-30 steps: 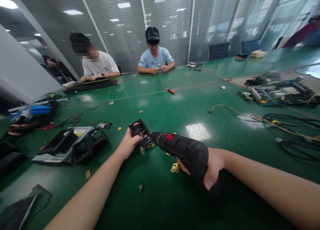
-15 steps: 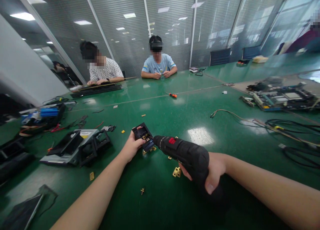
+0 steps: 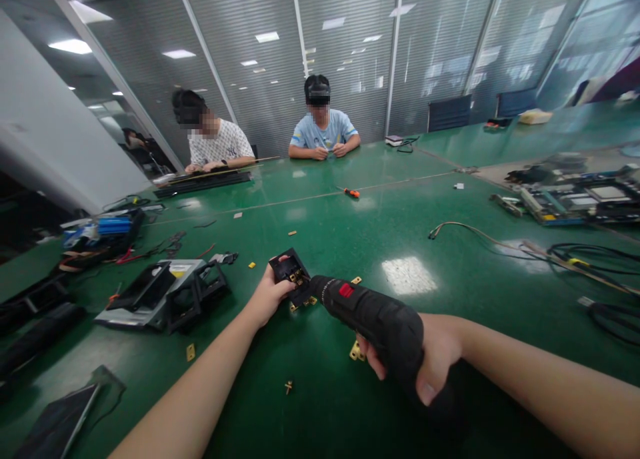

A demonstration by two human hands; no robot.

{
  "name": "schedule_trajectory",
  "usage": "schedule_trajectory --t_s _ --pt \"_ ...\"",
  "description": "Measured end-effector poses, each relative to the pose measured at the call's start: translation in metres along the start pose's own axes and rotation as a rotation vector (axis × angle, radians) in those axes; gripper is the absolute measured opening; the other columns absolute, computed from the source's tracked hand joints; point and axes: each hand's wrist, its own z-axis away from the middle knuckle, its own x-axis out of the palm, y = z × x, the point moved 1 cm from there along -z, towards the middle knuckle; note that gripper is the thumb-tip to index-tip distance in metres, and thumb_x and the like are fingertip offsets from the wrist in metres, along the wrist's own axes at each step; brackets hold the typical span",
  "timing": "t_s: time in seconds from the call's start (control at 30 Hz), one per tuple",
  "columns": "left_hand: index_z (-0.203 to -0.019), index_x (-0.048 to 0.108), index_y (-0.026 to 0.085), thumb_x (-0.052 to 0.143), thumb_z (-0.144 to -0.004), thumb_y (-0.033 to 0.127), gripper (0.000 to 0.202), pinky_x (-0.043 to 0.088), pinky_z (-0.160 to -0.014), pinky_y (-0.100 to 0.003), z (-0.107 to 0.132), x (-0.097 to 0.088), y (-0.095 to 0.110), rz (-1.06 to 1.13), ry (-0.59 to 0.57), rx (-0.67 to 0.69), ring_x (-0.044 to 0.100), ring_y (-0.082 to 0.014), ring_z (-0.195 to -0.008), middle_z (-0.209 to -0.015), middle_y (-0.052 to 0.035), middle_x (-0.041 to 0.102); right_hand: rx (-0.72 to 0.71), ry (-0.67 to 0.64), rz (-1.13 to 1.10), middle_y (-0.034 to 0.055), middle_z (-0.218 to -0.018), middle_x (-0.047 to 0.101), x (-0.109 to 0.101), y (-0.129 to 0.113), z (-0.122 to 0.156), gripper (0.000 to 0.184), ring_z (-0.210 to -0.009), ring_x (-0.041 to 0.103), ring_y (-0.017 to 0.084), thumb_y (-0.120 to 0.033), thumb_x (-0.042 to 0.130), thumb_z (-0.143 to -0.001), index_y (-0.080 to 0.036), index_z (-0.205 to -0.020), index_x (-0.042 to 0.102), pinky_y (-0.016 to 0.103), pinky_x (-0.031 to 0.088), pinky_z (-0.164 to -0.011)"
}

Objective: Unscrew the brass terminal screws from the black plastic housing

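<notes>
My left hand (image 3: 267,298) grips a small black housing (image 3: 294,267) by its left side, with brass-coloured parts showing inside it. In my right hand (image 3: 437,356) is a black cordless drill (image 3: 373,312) with a red switch, its chuck pointing left at the housing. The drill's tip is right at the housing's edge; whether it touches cannot be made out. Several brass pieces lie around, among them a small pile (image 3: 357,351) under the drill, a brass plate (image 3: 191,352) left of my forearm and a small brass piece (image 3: 289,386) in front.
Black frames and a grey metal case (image 3: 150,306) lie at left, beside a flat panel (image 3: 63,419). A screwdriver (image 3: 351,193) with an orange handle is farther off. Circuit boards (image 3: 590,196) and black cables (image 3: 595,259) lie at right. Two people (image 3: 323,129) sit across the table.
The view has shifted slightly, so the whole scene sits a little farther right and lower. The drill stays at the housing, and both hands keep their holds.
</notes>
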Motion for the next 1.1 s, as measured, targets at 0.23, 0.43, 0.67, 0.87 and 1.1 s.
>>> schedule_trajectory --t_s 0.23,0.43,0.67,0.87,1.1 --pt "-0.135 0.050 0.028 0.077 -0.062 0.019 0.078 0.057 -0.096 -0.048 -0.002 -0.003 -0.003 -0.011 0.013 0.016 0.071 -0.0259 -0.102 -0.115 -0.0024 0.070 -0.018 -0.037 0.063 0.0042 -0.091 0.068 -0.001 0.002 -0.002 0.066 -0.098 0.064 0.026 -0.051 0.095 -0.053 -0.015 -0.101 0.068 0.045 0.050 -0.099" --pt "-0.140 0.046 0.025 0.076 -0.061 0.018 0.084 0.056 -0.096 -0.048 -0.002 -0.003 -0.004 0.006 0.015 0.012 0.071 -0.0263 -0.102 -0.115 -0.0044 0.071 -0.042 -0.054 0.074 0.0068 -0.098 0.070 -0.005 0.009 -0.003 0.068 -0.105 0.063 0.028 -0.052 0.094 -0.053 -0.014 -0.104 0.070 0.046 0.050 -0.101" --pt "-0.138 0.046 0.026 0.075 -0.061 0.019 0.082 0.056 -0.096 -0.049 0.001 0.000 -0.002 0.010 0.018 0.012 0.072 -0.0266 -0.101 -0.113 -0.0031 0.072 0.002 -0.069 -0.057 0.0060 -0.099 0.071 -0.003 0.004 -0.004 0.079 -0.094 0.066 0.024 -0.045 0.097 -0.050 -0.014 -0.116 0.065 0.042 0.050 -0.094" --pt "-0.137 0.047 0.028 0.079 -0.062 0.019 0.082 0.055 -0.100 -0.050 0.002 -0.001 0.000 0.077 -0.051 0.008 0.072 -0.0273 -0.105 -0.116 -0.0040 0.071 0.028 -0.044 -0.090 0.0037 -0.094 0.070 -0.001 -0.002 -0.002 0.087 -0.088 0.065 0.021 -0.040 0.098 -0.051 -0.013 -0.124 0.061 0.040 0.049 -0.090" --pt "-0.135 0.049 0.027 0.074 -0.061 0.021 0.078 0.056 -0.095 -0.050 0.000 0.001 -0.002 0.122 -0.050 0.007 0.072 -0.0285 -0.102 -0.113 -0.0038 0.071 -0.041 -0.020 -0.105 0.0024 -0.092 0.069 0.001 0.000 -0.001 0.090 -0.087 0.065 0.020 -0.040 0.100 -0.050 -0.013 -0.126 0.061 0.040 0.049 -0.092"
